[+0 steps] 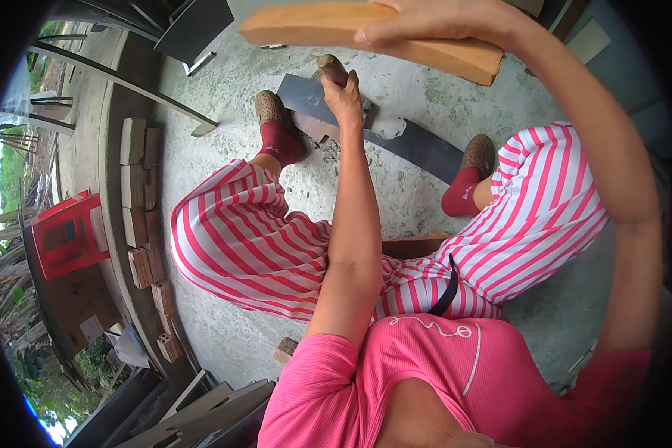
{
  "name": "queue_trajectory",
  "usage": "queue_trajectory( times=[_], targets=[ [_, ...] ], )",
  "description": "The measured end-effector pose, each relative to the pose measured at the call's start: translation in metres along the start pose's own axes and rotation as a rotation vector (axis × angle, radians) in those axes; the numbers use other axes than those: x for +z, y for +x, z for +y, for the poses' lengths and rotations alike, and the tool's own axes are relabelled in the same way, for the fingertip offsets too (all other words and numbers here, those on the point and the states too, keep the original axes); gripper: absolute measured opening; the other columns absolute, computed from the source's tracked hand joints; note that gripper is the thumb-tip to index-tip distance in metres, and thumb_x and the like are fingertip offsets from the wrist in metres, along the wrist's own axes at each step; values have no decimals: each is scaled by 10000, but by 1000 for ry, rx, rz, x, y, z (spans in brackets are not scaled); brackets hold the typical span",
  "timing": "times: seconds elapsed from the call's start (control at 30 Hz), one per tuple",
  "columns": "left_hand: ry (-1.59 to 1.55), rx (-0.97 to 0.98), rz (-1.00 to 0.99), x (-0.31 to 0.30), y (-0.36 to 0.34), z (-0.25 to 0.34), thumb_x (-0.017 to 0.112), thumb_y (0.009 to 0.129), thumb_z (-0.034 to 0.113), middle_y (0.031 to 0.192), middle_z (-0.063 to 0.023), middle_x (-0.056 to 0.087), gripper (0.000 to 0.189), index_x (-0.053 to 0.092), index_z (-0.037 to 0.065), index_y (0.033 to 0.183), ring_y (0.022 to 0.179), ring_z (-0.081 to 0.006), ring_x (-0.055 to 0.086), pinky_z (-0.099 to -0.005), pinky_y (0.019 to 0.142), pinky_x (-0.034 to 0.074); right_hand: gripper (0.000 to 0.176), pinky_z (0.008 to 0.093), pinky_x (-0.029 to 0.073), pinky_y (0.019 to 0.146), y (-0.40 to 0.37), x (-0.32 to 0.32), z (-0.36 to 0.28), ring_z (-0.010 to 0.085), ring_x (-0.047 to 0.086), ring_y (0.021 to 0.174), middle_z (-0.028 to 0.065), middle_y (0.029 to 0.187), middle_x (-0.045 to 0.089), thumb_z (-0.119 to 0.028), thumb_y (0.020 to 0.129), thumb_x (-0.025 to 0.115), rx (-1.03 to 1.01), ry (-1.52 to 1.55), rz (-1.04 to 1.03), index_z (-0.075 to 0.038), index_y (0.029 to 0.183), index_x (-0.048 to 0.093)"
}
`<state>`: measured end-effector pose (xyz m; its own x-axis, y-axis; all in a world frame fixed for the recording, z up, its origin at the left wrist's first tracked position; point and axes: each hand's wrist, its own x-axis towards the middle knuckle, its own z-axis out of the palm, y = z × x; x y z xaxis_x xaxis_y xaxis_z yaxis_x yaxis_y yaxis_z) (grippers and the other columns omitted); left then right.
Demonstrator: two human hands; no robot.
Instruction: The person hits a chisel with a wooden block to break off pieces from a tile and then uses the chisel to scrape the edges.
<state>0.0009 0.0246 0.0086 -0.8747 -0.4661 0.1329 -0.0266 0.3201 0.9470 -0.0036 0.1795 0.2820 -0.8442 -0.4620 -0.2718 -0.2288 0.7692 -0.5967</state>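
My left hand (342, 101) is closed around a short brown, rounded piece (331, 69), low over a dark flat sheet (302, 97). What lies under its fingers is hidden. Raised at the top of the view, my right hand (433, 22) grips a long orange-brown block (313, 28), with the thumb along its side. A long dark strip (425, 153) lies on the floor between my feet and runs toward the right shoe (478, 153). Small chips (325, 153) are scattered by the sheet, near the left shoe (272, 108).
Brick blocks (134, 187) line the low concrete ledge (112, 149) at the left, with a red plastic item (69, 234) beyond. A metal bar (142, 89) slants to the floor. Boards (201, 418) lie at the lower left. A black panel (194, 31) stands at the top.
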Motion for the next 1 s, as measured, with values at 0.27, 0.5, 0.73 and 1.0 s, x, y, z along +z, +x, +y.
queue_trajectory(
  times=[0.27,0.5,0.73,1.0],
  targets=[
    [-80,-10,-7,-5,8,-7,694,762,214,935,-214,612,401,501,-27,1017,859,-335,594,-406,797,455,948,360,428,869,33,-5,-1,296,536,1063,277,1155,532,-701,753,499,-164,145,-35,96,1261,423],
    [-131,4,1,0,8,-18,666,785,126,794,-49,550,248,511,-9,924,715,-143,501,-290,668,437,917,348,442,844,50,0,15,276,553,1038,276,1128,551,-679,770,497,-82,-34,-224,116,1226,445],
    [-139,-127,-85,-13,12,-21,699,766,205,925,-174,615,403,513,-41,1025,844,-282,588,-370,793,454,889,360,477,770,4,-32,-31,279,596,951,269,1088,578,-628,765,531,-410,237,-174,125,1226,430],
    [-315,-15,-58,-6,0,-10,689,793,162,956,-149,618,388,503,-31,1074,865,-221,581,-341,802,453,766,376,495,673,36,37,26,311,635,788,247,894,629,-559,682,592,-76,-120,-214,67,1121,544]
  ],
)
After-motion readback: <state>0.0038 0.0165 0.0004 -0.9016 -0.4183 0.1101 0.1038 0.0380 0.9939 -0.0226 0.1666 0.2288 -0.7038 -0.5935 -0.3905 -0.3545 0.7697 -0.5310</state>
